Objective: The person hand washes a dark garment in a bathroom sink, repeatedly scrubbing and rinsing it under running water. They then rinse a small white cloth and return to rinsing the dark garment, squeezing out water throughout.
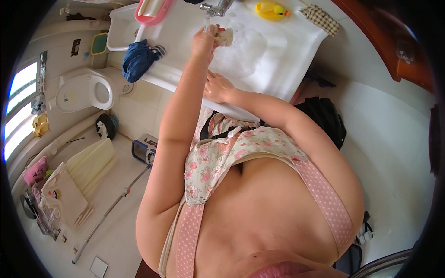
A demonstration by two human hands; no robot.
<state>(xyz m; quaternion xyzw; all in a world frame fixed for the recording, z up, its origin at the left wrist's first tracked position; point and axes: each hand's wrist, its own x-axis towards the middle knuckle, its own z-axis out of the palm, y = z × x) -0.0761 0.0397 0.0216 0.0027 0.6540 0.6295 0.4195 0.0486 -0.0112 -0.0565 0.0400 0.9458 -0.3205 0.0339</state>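
My left hand (204, 42) reaches under the tap (214, 9) and is closed on a wet, crumpled beige cloth (225, 37). Water runs from the spout onto that hand. White foam (245, 53) covers part of the white sink's bottom beside the cloth. My right hand (219, 86) holds nothing; it lies against the near rim of the sink (167, 79) with its fingers stretched out. Part of the cloth is hidden behind my left fingers.
A yellow duck-shaped item (271, 10) and a checked cloth (321, 19) lie along the sink's far right. Blue fabric (138, 60) hangs over the left rim, near a pink basin (153, 19). A toilet (83, 92) and a long-handled mop (109, 215) are at the left.
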